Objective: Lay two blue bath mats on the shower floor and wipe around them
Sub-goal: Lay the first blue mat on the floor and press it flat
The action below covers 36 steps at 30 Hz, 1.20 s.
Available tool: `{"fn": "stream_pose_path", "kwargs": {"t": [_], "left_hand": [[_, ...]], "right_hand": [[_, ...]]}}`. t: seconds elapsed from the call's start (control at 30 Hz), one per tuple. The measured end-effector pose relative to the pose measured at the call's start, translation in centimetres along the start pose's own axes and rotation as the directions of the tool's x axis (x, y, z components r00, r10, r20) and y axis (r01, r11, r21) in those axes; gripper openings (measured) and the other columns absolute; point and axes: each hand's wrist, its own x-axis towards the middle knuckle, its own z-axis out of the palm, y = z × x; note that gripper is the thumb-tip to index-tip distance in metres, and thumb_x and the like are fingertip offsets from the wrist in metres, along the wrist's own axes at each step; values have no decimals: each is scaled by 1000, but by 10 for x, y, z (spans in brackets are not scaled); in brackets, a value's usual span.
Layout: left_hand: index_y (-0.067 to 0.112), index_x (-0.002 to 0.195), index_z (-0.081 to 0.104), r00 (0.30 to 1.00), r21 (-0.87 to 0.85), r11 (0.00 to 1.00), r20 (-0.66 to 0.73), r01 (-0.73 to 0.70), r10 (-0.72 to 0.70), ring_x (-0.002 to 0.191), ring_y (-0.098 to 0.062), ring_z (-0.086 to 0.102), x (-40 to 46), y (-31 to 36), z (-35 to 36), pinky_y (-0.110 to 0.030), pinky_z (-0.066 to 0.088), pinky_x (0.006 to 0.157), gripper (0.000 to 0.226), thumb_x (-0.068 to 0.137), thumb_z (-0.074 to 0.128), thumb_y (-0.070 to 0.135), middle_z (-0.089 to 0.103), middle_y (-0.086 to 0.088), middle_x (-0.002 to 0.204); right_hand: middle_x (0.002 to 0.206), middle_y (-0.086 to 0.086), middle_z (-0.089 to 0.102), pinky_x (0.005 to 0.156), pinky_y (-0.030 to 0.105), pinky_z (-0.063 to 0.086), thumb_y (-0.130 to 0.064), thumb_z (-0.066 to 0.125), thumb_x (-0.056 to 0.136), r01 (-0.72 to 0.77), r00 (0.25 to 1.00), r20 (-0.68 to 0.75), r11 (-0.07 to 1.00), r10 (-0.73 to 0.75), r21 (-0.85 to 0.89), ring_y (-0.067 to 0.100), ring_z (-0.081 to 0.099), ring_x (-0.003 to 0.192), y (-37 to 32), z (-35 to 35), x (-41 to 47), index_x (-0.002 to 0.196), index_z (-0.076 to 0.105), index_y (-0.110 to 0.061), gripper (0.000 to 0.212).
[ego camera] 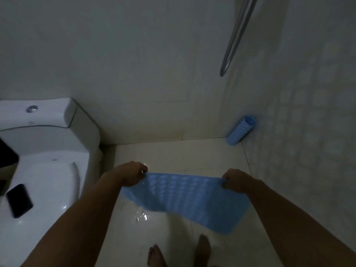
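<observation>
A light blue bath mat [185, 197] with rows of round bumps hangs spread out above the pale tiled shower floor [173, 155]. My left hand [133, 173] grips its far left corner and my right hand [234, 180] grips its far right corner. The mat droops toward me, its near edge low over the floor. A second blue mat [239, 131] is rolled up and leans in the far right corner where the walls meet the floor.
A white toilet [48, 151] stands at the left, with a black phone [19, 200] lying on its lid. A chrome bar [236, 35] hangs down from the upper right. Water glistens on the floor [142, 216]. Bare feet [179, 251] stand at the bottom.
</observation>
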Motion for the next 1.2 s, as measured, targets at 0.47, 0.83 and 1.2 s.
{"fn": "stream_pose_path", "kwargs": {"t": [0.47,0.83,1.2], "left_hand": [[27,158,24,912,-101,938,-219,331,-346,154,-33,18,397,-111,278,-51,26,122,65,100,52,41,29,-4,164],[35,161,-6,885,-202,900,-193,386,-423,155,-36,-17,525,-173,459,-58,8,124,100,87,41,83,-23,-4,168],[43,152,-31,867,-245,907,-288,343,-406,145,-32,-42,566,-189,506,-63,-20,118,108,72,13,101,-47,1,156]], "right_hand": [[145,7,49,108,52,38,-62,50,93,-73,964,-260,994,49,-85,33,47,132,18,182,462,149,34,-29,67],[166,11,-20,113,73,11,-85,41,81,-269,926,-193,926,324,266,38,-16,152,2,411,607,158,-7,-34,104],[155,9,-45,108,78,-11,-106,25,56,-245,862,-341,897,375,367,36,-36,146,-7,438,655,147,-36,-40,128]]}}
